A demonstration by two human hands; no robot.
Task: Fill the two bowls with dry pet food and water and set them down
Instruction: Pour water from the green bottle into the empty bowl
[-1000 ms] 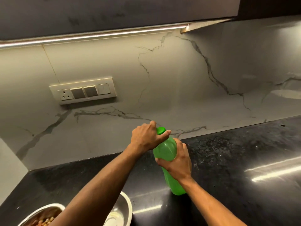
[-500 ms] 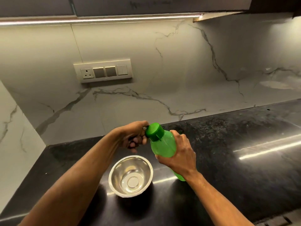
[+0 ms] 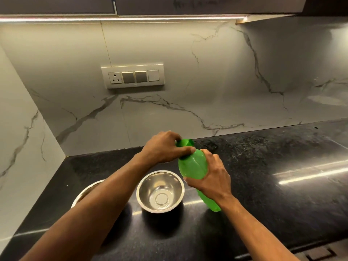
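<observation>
1. A green plastic bottle (image 3: 193, 164) stands tilted on the shiny black stone counter (image 3: 263, 185), its top leaning to the left.
2. The right hand (image 3: 209, 178) is wrapped around the middle of the bottle and holds it tight.
3. The left hand (image 3: 163, 147) grips the green cap (image 3: 185, 143) at the top of the bottle, with the fingers curled around it.
4. A round shiny steel bowl (image 3: 160, 191) sits on the counter just left of the bottle, under the left wrist. It looks dry, with nothing in it.
5. A second steel bowl (image 3: 84, 193) sits farther left. The left arm covers most of it, so what is in it cannot be seen.
6. Both bowls sit near each other and close to the bottle.
7. Behind the counter is a white marble wall with grey lines (image 3: 207, 81).
8. On the wall is a cream switch plate with a socket (image 3: 132, 76).
9. A long light strip (image 3: 122, 18) glows under the dark cupboards (image 3: 56, 4) at the top.
</observation>
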